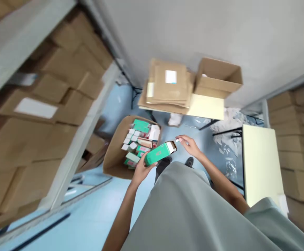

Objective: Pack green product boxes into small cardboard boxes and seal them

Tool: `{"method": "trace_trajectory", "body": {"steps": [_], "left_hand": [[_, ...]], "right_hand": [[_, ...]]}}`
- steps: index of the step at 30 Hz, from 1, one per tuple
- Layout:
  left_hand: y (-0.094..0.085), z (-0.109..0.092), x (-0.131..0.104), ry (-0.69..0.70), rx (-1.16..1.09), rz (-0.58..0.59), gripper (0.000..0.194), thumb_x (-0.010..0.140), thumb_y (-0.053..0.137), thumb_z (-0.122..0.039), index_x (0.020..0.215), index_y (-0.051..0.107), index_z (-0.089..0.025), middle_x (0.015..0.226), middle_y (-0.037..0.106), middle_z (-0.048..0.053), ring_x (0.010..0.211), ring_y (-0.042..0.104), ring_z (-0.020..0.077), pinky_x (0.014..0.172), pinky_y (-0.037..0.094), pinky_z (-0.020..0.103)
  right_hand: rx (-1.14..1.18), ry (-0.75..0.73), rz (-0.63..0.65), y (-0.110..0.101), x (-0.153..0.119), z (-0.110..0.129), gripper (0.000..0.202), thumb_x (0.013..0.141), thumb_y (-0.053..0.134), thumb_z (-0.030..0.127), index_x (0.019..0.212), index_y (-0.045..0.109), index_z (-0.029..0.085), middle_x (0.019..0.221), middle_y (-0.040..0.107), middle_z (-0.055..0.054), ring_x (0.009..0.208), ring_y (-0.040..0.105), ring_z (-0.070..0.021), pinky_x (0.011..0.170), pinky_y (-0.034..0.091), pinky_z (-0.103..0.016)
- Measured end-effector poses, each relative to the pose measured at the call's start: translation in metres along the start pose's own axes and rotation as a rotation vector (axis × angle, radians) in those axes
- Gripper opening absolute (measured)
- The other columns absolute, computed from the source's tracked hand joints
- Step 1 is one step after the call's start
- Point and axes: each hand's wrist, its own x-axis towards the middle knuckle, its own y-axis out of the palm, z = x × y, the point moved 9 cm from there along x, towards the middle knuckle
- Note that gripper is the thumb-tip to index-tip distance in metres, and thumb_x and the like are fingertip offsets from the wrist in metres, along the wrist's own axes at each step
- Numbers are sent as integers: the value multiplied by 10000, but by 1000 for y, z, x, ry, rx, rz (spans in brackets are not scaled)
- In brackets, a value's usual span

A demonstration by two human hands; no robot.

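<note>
1. Gripping green carton (156,156) in left hand (142,170), with fingers wrapped near lower end; tilted, open end facing right hand (190,145).
2. Holding right hand just beyond carton's open end, with fingertips drawn narrow near small white piece (177,140). Can't tell whether loose item or carton flap, nor whether pinched or only touched.
3. Keeping carton between both hands, partly above large cardboard box (115,153), to left hand's left and beyond it; filled with more small cartons (141,124), green and white.
4. Ahead of hands: table (206,106) with flattened cardboard (171,85) and open brown box (217,81). Right of right hand: second table (263,164).
5. Step in hand, judged from pose: working at carton's open end, apparently mid-handling.
6. Next move, as judged: calling for steady left grip, plus careful fingertip control clear of carton's edges.
</note>
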Motion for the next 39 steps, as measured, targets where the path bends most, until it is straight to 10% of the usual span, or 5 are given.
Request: {"method": "trace_trajectory", "body": {"steps": [7, 12, 26, 33, 39], "left_hand": [[228, -98, -4, -36, 77, 417, 1249, 576, 1038, -780, 1563, 552, -190, 1410, 797, 206, 1311, 790, 414, 1208, 602, 560], [367, -136, -34, -178, 118, 743, 1240, 668, 1063, -655, 1673, 480, -223, 1439, 796, 184, 1321, 799, 398, 1204, 616, 559], [635, -193, -27, -460, 543, 1298, 1183, 843, 1017, -515, 1805, 379, -254, 1300, 841, 123, 1236, 837, 322, 1147, 662, 453], [766, -225, 3, -504, 699, 1498, 1175, 807, 1031, -519, 1783, 421, -283, 1378, 832, 135, 1212, 848, 322, 1123, 675, 453], [834, -250, 23, -536, 816, 1647, 1164, 751, 1047, -597, 1735, 494, -309, 1399, 829, 131, 1193, 855, 327, 1097, 685, 470]], "right_hand": [[69, 22, -377, -208, -162, 8, 509, 1090, 720, 681, 1373, 856, 280, 1368, 781, -125, 1320, 740, -272, 1202, 588, -448], [281, 54, -668, -299, -266, -11, 591, 1007, 827, 687, 1457, 803, 306, 1451, 727, -111, 1374, 715, -279, 1211, 598, -439], [375, 151, -1307, -429, -423, -82, 468, 1002, 828, 691, 1258, 854, 300, 1520, 695, -134, 1471, 659, -305, 1191, 613, -484], [371, 327, -1687, -503, -448, -91, 590, 962, 785, 812, 1159, 800, 256, 1421, 753, -136, 1407, 694, -284, 1223, 585, -452], [290, 395, -1760, -543, -447, -71, 573, 975, 778, 806, 1133, 781, 255, 1363, 728, -137, 1394, 687, -281, 1194, 594, -438]]}}
